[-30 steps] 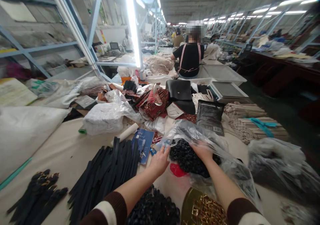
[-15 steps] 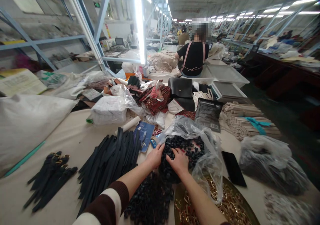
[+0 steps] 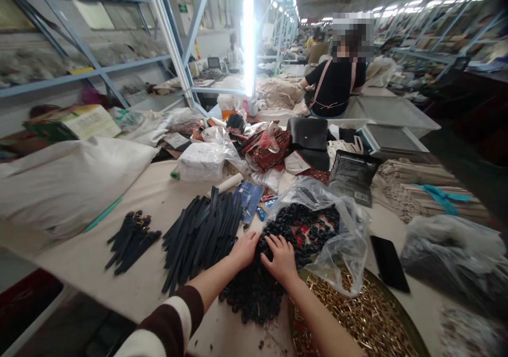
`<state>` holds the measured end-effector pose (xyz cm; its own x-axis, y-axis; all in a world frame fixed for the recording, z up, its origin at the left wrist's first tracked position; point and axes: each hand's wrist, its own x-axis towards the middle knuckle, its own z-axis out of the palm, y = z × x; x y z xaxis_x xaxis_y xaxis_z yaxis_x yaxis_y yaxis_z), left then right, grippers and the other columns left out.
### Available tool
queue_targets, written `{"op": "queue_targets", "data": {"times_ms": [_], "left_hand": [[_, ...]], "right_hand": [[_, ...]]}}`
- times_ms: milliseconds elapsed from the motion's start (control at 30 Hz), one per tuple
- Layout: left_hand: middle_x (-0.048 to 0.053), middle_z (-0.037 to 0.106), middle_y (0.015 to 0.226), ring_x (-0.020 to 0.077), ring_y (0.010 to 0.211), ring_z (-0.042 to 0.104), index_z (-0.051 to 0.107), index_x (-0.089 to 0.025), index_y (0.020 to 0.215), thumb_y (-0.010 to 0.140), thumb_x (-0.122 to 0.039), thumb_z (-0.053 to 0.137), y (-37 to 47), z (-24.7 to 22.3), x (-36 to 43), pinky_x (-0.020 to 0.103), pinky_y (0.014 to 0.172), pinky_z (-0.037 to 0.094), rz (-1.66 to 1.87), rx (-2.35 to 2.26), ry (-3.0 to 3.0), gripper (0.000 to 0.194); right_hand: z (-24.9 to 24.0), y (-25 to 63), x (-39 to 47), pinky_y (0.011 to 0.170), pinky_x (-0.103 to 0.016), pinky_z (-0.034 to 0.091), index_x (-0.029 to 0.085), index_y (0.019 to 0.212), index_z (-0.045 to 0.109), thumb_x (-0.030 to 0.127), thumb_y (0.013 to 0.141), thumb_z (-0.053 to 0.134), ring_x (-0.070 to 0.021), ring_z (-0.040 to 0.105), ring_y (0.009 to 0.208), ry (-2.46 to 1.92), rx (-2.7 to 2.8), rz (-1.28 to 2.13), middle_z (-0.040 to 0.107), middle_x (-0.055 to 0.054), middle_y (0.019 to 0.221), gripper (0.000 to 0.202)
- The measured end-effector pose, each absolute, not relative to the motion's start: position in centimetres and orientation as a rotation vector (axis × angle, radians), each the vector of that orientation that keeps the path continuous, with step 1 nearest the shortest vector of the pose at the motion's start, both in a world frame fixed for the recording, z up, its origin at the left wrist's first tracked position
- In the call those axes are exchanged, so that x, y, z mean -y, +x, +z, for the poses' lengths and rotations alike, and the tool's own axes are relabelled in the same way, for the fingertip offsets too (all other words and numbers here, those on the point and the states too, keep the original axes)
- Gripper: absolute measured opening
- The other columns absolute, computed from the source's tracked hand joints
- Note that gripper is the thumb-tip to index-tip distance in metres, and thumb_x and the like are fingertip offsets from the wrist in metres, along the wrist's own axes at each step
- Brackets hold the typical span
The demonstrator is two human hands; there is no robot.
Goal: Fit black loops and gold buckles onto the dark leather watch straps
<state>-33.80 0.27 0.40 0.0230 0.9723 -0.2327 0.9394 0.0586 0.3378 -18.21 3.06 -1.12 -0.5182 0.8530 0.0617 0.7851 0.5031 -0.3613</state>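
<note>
Small black pieces (image 3: pixel 254 300) lie in a heap on the counter (image 3: pixel 153 187), under two hands.
Left hand (image 3: pixel 245 248) rests at the left edge of the heap with its fingers bent, and I cannot tell if it grips any piece; right hand (image 3: pixel 281 259) lies on the pieces with its fingers spread apart. Behind the hands, more of these pieces are at the mouth of a clear plastic bag (image 3: pixel 337 275). Gold metal pieces (image 3: pixel 369 314) fill a round tray (image 3: pixel 409 311) at right, and black strips (image 3: pixel 204 235) lie at left.
</note>
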Motion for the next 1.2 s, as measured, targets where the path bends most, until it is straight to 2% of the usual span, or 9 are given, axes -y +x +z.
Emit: {"op": "queue_targets", "data": {"times_ms": [67,200,333,467,633,733,867,1033,1200], "left_hand": [[0.010,0.041,0.132,0.0190,0.118,0.041,0.035,-0.019,0.128,0.080,-0.009,0.036,-34.3,0.6,1.2,0.033,0.097,0.035,0.119,-1.994,1.900,0.049],[0.012,0.038,0.133,0.0207,0.122,0.035,0.038,-0.017,0.125,0.083,-0.012,0.034,-35.3,0.6,2.3,0.037,0.100,0.031,0.141,-2.136,1.834,0.043],[0.016,0.041,0.129,0.0257,0.119,0.038,0.040,-0.014,0.123,0.083,-0.027,0.042,-35.2,-0.2,1.0,0.042,0.096,0.035,0.164,-2.219,1.750,0.042],[0.012,0.048,0.124,0.0225,0.111,0.047,0.046,-0.017,0.118,0.084,-0.028,0.040,-32.9,-0.7,1.0,0.038,0.093,0.039,0.214,-2.175,1.743,0.036],[0.002,0.040,0.133,0.0157,0.122,0.034,0.039,-0.025,0.125,0.084,-0.029,0.041,-31.3,0.5,5.5,0.029,0.103,0.026,0.318,-2.120,1.781,0.041],[0.004,0.036,0.134,0.0181,0.123,0.032,0.037,-0.023,0.126,0.084,-0.026,0.040,-32.9,1.1,10.4,0.033,0.104,0.024,0.340,-2.231,1.646,0.043],[0.012,0.046,0.118,0.0207,0.107,0.048,0.033,-0.015,0.128,0.083,-0.025,0.039,-34.3,-0.2,16.0,0.034,0.092,0.038,0.319,-2.386,1.331,0.047],[0.014,0.043,0.118,0.0198,0.102,0.052,0.030,-0.010,0.129,0.080,-0.026,0.045,-31.7,-2.2,15.6,0.028,0.087,0.041,0.368,-2.385,1.138,0.053],[0.008,0.041,0.122,0.0180,0.106,0.048,0.030,-0.020,0.130,0.079,-0.028,0.048,-30.3,-1.3,14.4,0.025,0.092,0.037,0.475,-2.313,1.138,0.054]], "right_hand": [[-1.3,-16.7,-2.9,0.099,-0.043,0.023,0.027,0.125,0.042,0.042,0.077,0.043,-0.0246,0.034,0.121,-1.329,2.526,0.405,0.043,-0.003,0.131,0.050],[-2.6,-13.4,-4.0,0.098,-0.039,0.028,0.012,0.129,0.036,0.048,0.080,0.037,-0.0251,0.035,0.121,-1.547,2.427,0.306,0.035,-0.013,0.136,0.061],[-3.8,-13.2,-4.6,0.090,-0.041,0.036,0.004,0.125,0.040,0.048,0.082,0.032,-0.0308,0.043,0.113,-1.720,2.404,0.297,0.041,-0.022,0.128,0.063],[-4.2,-15.2,-2.9,0.088,-0.043,0.038,0.007,0.121,0.046,0.048,0.083,0.029,-0.0308,0.044,0.112,-1.639,2.480,0.343,0.047,-0.020,0.124,0.058],[-3.4,-15.2,-0.2,0.097,-0.037,0.034,0.015,0.126,0.042,0.046,0.083,0.034,-0.0232,0.038,0.120,-1.281,2.589,0.488,0.043,-0.011,0.131,0.053],[-3.3,-13.2,1.0,0.098,-0.040,0.033,0.017,0.127,0.037,0.041,0.084,0.034,-0.0219,0.038,0.120,-1.095,2.536,0.538,0.044,-0.010,0.130,0.050],[-4.1,-11.6,2.5,0.096,-0.044,0.032,0.015,0.128,0.035,0.043,0.081,0.039,-0.0253,0.039,0.118,-1.163,2.470,0.446,0.043,-0.014,0.129,0.054],[-4.4,-12.8,4.6,0.096,-0.043,0.033,0.012,0.124,0.040,0.038,0.080,0.042,-0.0262,0.038,0.118,-1.114,2.563,0.358,0.044,-0.015,0.128,0.052],[-4.1,-12.2,7.4,0.097,-0.046,0.030,0.018,0.129,0.035,0.036,0.078,0.044,-0.0270,0.037,0.120,-0.918,2.632,0.273,0.043,-0.011,0.130,0.055]]}}
